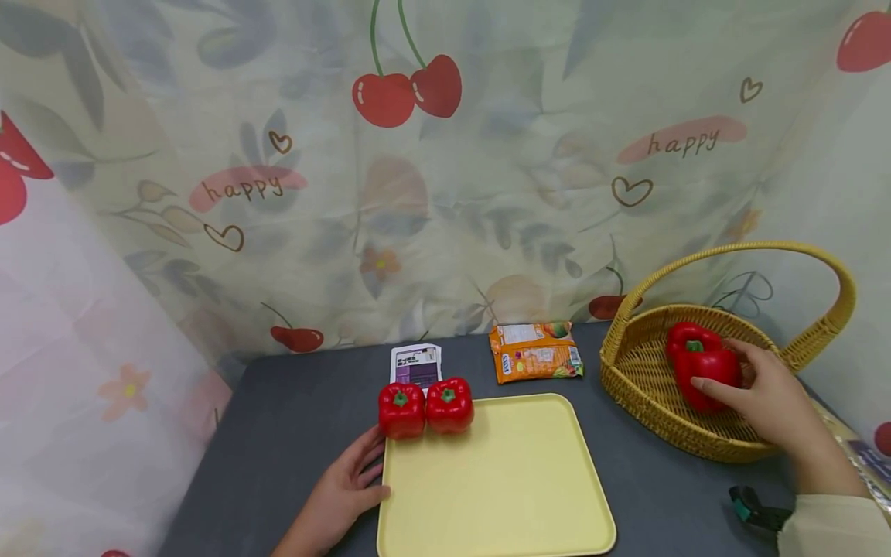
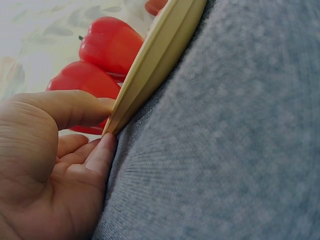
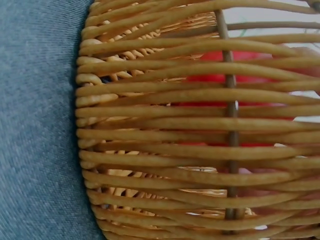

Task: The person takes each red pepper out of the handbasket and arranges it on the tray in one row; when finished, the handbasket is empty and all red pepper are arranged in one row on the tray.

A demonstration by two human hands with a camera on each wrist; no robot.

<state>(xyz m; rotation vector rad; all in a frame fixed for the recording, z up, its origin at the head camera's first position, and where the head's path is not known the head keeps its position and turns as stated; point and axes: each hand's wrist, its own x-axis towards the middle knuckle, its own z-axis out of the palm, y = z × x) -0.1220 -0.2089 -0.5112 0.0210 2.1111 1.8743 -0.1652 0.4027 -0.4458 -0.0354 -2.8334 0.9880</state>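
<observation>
My right hand (image 1: 773,394) reaches into a wicker basket (image 1: 685,441) and grips a red bell pepper (image 1: 713,371), thumb on its near side. More red with a green stem shows right behind, seemingly a second pepper (image 1: 685,336). The right wrist view shows red only through the basket's woven wall (image 3: 230,122). My left hand (image 1: 341,483) pinches the left rim of a pale yellow tray (image 1: 501,480), its thumb on the rim and fingers against the outside and underside. Two red bell peppers (image 1: 401,411) (image 1: 449,406) stand side by side at the tray's back left corner.
An orange snack packet (image 1: 536,353) lies behind the tray, near the curtain. A white and purple packet (image 1: 416,365) lies partly behind the peppers. The basket's tall handle (image 1: 752,247) arches over it. A dark strap-like object (image 1: 757,510) is by the right sleeve.
</observation>
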